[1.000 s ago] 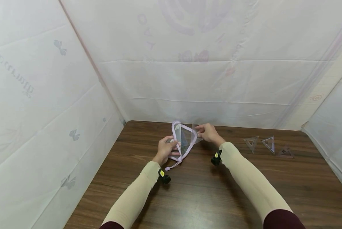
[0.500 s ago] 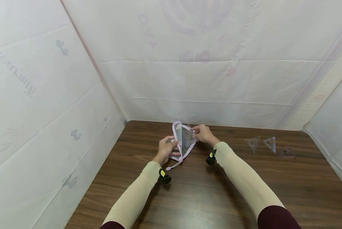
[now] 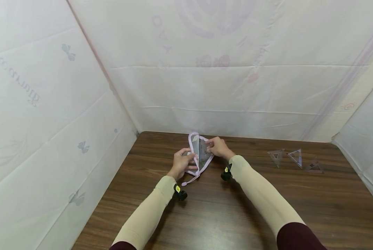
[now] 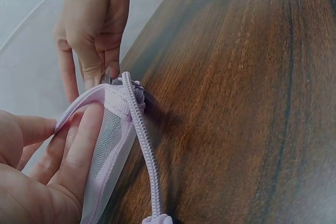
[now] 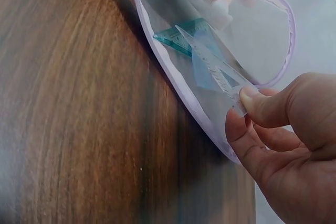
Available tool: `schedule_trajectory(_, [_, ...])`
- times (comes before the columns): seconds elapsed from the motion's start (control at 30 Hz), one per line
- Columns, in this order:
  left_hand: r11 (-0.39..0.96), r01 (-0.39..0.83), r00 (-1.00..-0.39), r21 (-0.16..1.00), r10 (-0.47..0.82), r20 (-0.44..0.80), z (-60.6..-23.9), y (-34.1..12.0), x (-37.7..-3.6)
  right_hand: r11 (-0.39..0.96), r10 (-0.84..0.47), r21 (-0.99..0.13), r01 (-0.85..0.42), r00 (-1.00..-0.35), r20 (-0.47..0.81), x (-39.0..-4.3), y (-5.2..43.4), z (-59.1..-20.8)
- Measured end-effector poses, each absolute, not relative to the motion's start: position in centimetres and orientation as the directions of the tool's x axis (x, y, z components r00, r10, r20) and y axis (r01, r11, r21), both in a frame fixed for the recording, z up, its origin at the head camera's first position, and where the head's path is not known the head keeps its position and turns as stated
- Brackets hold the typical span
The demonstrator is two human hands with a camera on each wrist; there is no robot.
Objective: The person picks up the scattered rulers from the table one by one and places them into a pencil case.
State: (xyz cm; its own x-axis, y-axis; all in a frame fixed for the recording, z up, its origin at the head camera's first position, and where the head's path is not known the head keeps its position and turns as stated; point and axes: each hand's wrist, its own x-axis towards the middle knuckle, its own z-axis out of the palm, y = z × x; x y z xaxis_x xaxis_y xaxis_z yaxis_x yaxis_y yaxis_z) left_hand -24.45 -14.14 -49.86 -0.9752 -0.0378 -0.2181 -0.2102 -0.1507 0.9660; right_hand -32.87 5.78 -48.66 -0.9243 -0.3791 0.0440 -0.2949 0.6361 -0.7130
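A see-through mesh zip pouch (image 3: 208, 160) with lilac edging stands near the table's back edge, its mouth spread apart. My left hand (image 3: 181, 162) pinches one side of the pouch's edge between thumb and fingers; the lilac zip cord (image 4: 144, 145) hangs from the corner. My right hand (image 3: 219, 147) pinches a clear set square (image 5: 218, 74) between thumb and fingertips, its pointed end inside the pouch mouth. Deeper in the pouch, in the right wrist view, lie a green set square (image 5: 178, 38) and a pale blue piece (image 5: 205, 64), partly behind the clear one.
Three clear set squares lie apart on the right of the brown wooden table (image 3: 205, 215): one at the left (image 3: 276, 158), a bluish one (image 3: 295, 158) and a fainter one (image 3: 314, 166). White printed sheeting (image 3: 186, 86) walls the table's back and sides.
My right hand has moved left with the clear set square, from outside the pouch's right edge into its mouth. The left hand keeps its pinch in nearly the same place.
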Motion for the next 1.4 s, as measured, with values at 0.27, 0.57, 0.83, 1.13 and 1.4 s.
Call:
schedule_trajectory(0.27, [-0.153,-0.213,-0.974,0.965,-0.043,-0.222,-49.8,-14.1,-24.5,0.615,-0.378,-0.747,-0.254,-0.926,0.003,-32.7,5.1,-48.7])
schedule_trajectory(0.57, [-0.139,-0.216,-0.974,0.966,-0.039,-0.223,-49.8,-14.2,-24.3,0.59,-0.369,-0.779,-0.214,-0.929,-0.024,-32.6,4.6,-48.8])
schedule_trajectory(0.83, [-0.135,-0.223,-0.972,0.965,-0.039,-0.23,-49.8,-14.2,-24.4,0.561,-0.349,-0.817,-0.138,-0.934,-0.081,-32.5,4.1,-48.7])
schedule_trajectory(1.13, [-0.132,-0.229,-0.971,0.964,-0.042,-0.236,-49.9,-14.2,-24.4,0.588,-0.337,-0.795,-0.147,-0.938,-0.076,-32.5,3.8,-48.9])
schedule_trajectory(1.4, [-0.141,-0.227,-0.971,0.964,-0.047,-0.236,-50.0,-14.2,-24.5,0.586,-0.335,-0.799,-0.131,-0.938,-0.092,-32.6,3.7,-49.0])
